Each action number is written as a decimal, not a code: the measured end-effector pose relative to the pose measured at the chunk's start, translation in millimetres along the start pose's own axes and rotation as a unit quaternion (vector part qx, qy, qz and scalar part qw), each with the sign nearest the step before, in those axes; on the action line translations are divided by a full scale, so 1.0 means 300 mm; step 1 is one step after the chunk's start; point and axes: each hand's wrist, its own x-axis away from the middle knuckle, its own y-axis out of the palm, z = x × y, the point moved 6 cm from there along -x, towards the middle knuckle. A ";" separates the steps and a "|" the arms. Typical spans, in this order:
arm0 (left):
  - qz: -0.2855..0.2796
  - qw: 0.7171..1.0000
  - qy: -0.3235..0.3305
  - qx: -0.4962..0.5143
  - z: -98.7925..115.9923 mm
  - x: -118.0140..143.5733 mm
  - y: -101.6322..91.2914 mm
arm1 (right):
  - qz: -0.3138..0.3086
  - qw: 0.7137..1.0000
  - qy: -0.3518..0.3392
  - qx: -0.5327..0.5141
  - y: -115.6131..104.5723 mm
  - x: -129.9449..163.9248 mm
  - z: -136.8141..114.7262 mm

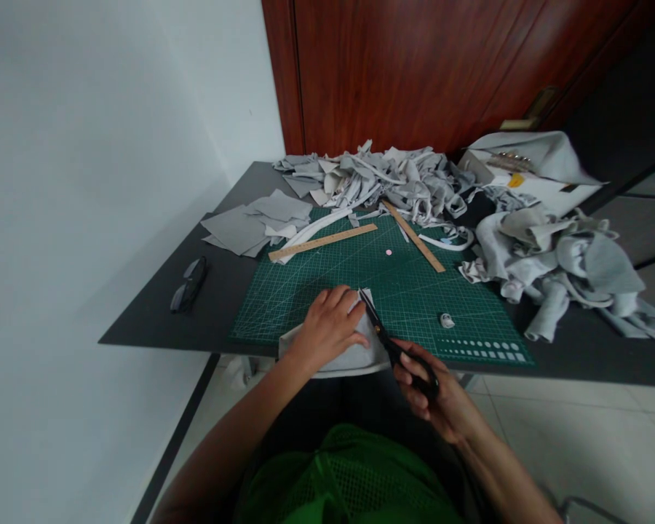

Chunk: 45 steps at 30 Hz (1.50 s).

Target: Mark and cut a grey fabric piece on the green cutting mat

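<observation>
My right hand grips the handles of black scissors, whose blades point up and left. The blade tips lie at the far edge of a light grey fabric piece. Flat on that fabric, with fingers stretched forward, rests my left hand, just left of the blades. Part of the fabric hangs over the front edge of the table. Beneath it is a green cutting mat with a printed grid.
Two wooden rulers lie on the mat. Behind them is a heap of grey fabric scraps. Flat fabric pieces and glasses lie left. More fabric and a white box stand right. A small crumpled scrap sits on the mat.
</observation>
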 end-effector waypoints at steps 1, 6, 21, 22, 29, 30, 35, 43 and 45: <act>-0.009 1.000 0.010 -0.002 0.015 0.001 -0.002 | 0.004 1.000 -0.010 -0.004 0.006 -0.017 -0.011; -0.066 0.996 -0.045 0.050 0.028 0.005 0.026 | 0.040 0.995 -0.088 -0.020 0.005 -0.085 -0.074; -0.007 0.987 0.030 0.159 0.022 0.133 0.069 | 0.036 0.981 -0.168 0.086 -0.024 0.027 0.011; -0.003 0.985 0.034 0.166 0.021 0.136 0.065 | 0.013 0.984 -0.146 0.099 -0.025 0.041 0.028; 0.022 0.988 0.002 0.152 -0.001 0.149 0.053 | -0.045 0.991 -0.015 0.128 -0.025 0.042 0.082; 0.026 0.990 -0.016 0.136 -0.007 0.157 0.054 | -0.037 0.991 -0.017 0.125 -0.026 0.036 0.079; 0.024 0.987 -0.120 0.103 -0.037 0.215 0.046 | -0.013 0.995 -0.022 0.100 -0.023 0.029 0.073; 0.113 0.959 -0.164 0.200 -0.078 0.261 0.033 | 0.002 0.998 -0.010 0.069 0.003 0.024 0.084; 0.136 0.948 -0.190 0.215 -0.088 0.261 0.041 | 0.001 0.997 -0.012 0.073 0.006 0.026 0.082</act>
